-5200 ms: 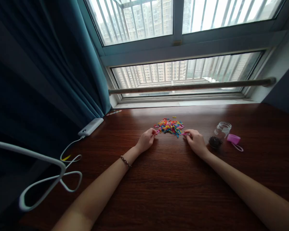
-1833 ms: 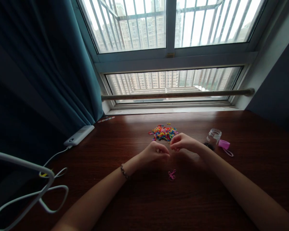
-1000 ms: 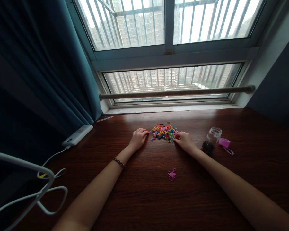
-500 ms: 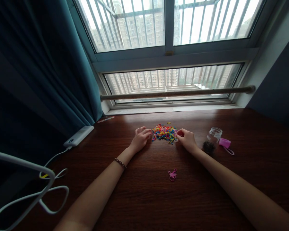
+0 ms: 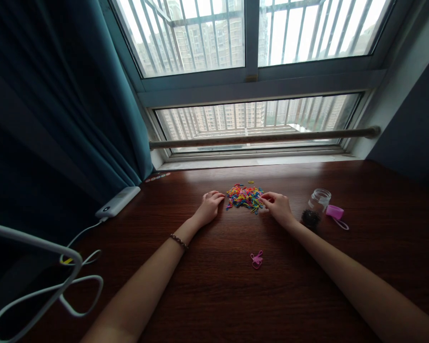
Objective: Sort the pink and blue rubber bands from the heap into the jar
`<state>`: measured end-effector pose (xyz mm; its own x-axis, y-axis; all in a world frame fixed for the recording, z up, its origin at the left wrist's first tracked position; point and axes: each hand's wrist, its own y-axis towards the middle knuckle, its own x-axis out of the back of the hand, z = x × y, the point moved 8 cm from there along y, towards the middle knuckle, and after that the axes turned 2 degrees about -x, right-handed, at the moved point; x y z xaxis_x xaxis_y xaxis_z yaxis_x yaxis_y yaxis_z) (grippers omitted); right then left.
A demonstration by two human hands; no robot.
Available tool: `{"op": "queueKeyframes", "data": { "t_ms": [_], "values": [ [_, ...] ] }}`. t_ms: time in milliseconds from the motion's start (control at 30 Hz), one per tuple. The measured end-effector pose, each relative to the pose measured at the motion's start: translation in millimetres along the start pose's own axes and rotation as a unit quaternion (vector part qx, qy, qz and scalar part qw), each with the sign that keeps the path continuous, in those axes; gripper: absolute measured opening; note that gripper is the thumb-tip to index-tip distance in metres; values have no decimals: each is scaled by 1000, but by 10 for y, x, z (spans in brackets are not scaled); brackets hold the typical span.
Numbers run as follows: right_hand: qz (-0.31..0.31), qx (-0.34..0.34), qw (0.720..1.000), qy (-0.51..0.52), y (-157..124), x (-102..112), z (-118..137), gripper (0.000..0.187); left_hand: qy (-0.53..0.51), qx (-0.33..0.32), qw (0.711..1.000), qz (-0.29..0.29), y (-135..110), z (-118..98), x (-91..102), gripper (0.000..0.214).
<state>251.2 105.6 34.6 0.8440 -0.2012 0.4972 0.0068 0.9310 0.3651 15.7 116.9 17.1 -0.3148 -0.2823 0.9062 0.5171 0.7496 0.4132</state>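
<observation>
Now, the likeliest slip: the pile of small coloured bands [image 5: 243, 197] looks loose and tangled, so a quick pull at its edge could drag several loops out together or scatter them over the bench [image 5: 214, 300].
Fingertip trouble: thin loops on a smooth surface could well slide away from a light touch, or snag on a neighbour in the tangle.
Pink bands: a small pink cluster [image 5: 257, 259] lies nearer the person, between the two forearms; a low sweep of a wrist might shift it.
Glass jar: the clear jar [image 5: 320, 199], near the right forearm, could be knocked if that elbow swung outward.
Pile and hands: it sits between them, towards the window, with one yellow band [image 5: 250, 182] apart on its far side.
Left hand: the left hand [image 5: 208, 208] rests just beside the pile's left edge, fingers loosely curled; whether a band is under them cannot be told.
Right hand: the right hand [image 5: 279, 208] has thumb and forefinger drawn together at the pile's right edge; whether they grip a band is too small to tell.
</observation>
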Motion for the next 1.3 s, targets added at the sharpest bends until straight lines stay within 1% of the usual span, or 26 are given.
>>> {"op": "queueKeyframes", "data": {
  "t_ms": [167,267,367,467,600,733,800,867,900,933,967,1000,1033,1067,1100,1133,1167,1233,1267,1300],
  "values": [
    [-3,3,1000,11,-12,22,44,28,-26,-13,999,-16,8,-9,21,36],
    [20,-8,999,48,-8,-12,35,31,-76,-14,996,-36,10,-25,57,35],
    [75,-23,990,116,-15,-104,47,34,-101,-6,994,-38,14,-16,51,33],
    [162,-48,970,176,-61,-233,106,34,-71,-10,997,-32,19,-6,26,27],
    [299,-93,924,220,-206,-395,224,33,-54,-17,998,-31,15,-4,24,25],
    [433,-89,874,204,-391,-475,358,28,-78,-16,996,-29,5,-35,56,26],
    [518,-86,833,175,-526,-498,402,27,-98,-18,995,-30,2,-54,72,27],
    [599,-89,782,149,-671,-490,426,30,-117,-20,992,-34,-2,-58,84,26],
    [628,-91,760,141,-727,-477,432,33,-125,-17,991,-38,-4,-48,89,25],
    [646,-91,745,138,-762,-464,435,36,-132,-13,990,-41,-7,-34,94,24],
    [653,-90,739,139,-775,-457,432,38,-139,-7,989,-44,-9,-16,97,24],
    [650,-90,741,142,-766,-459,420,39,-145,-2,988,-45,-12,-1,99,23],
    [638,-91,750,147,-737,-472,395,40,-151,2,988,-45,-14,9,100,23],
    [615,-94,768,153,-686,-492,359,39,-156,5,987,-44,-15,13,103,23],
    [578,-98,794,162,-609,-512,312,38,-162,6,986,-44,-14,11,109,22],
    [527,-100,827,170,-509,-521,256,37,-168,9,985,-48,-13,6,123,21],
    [461,-98,864,177,-393,-508,195,36,-174,14,983,-56,-10,1,146,20],
    [301,-79,935,172,-167,-392,72,34,-195,37,976,-85,-3,4,214,16],
    [221,-65,961,152,-85,-302,20,33,-214,53,970,-99,3,5,250,15],
    [151,-48,980,122,-28,-208,-19,32,-241,67,962,-106,11,-1,278,15]
  ]
}}
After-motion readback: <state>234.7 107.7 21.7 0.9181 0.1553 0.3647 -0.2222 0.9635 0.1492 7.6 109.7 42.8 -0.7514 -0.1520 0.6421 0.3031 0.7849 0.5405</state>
